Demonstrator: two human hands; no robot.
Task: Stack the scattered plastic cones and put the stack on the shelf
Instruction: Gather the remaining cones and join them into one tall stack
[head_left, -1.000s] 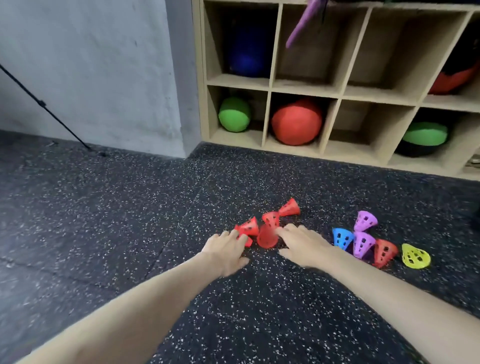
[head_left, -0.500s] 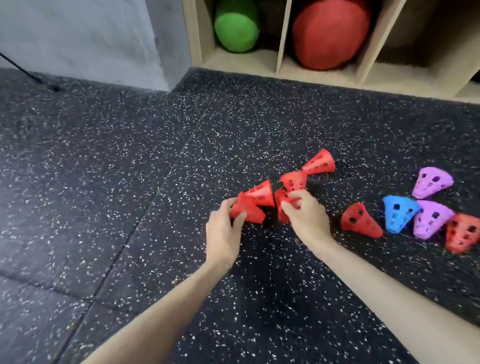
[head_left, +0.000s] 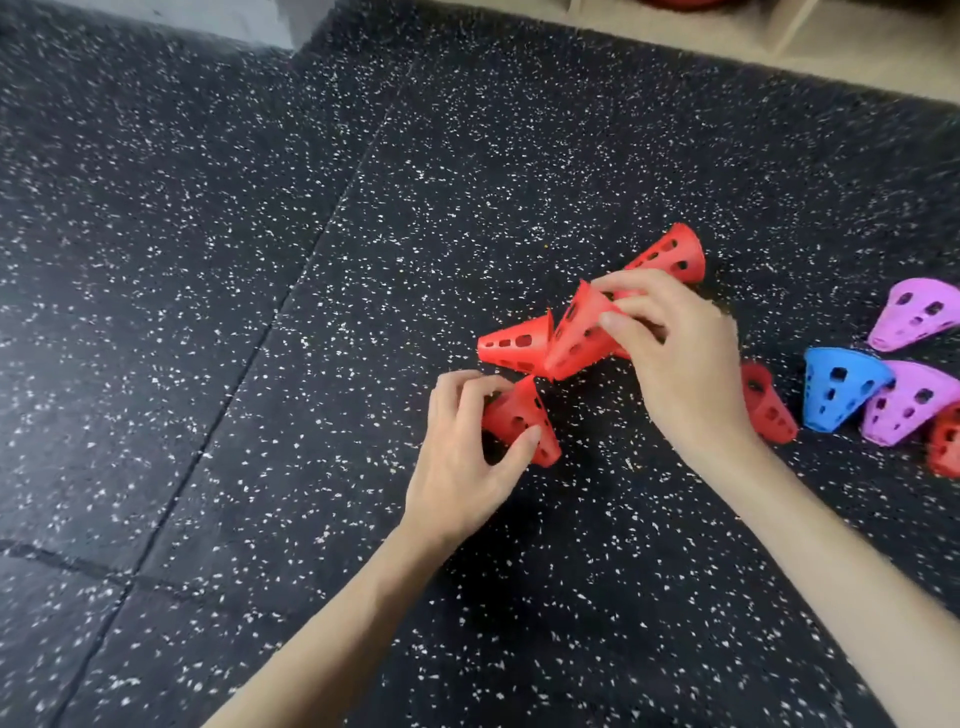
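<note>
Two hands each grip a red cone on the floor: left hand pinches one; right hand clasps another. Further cones lie adjacent. Thin, perforated plastic: judged light, slightly flexible. Grasp by the wall near the rim.

A single head-worn camera looked forward and steeply down from above the person's forearms onto the speckled black floor, close enough that both arms entered from the bottom edge. It faced toward the shelf, whose pale base crossed only the top right corner. The wide lens bent the floor seams, and the far edges were smeared, probably by motion. No second view shared the scene.
</note>
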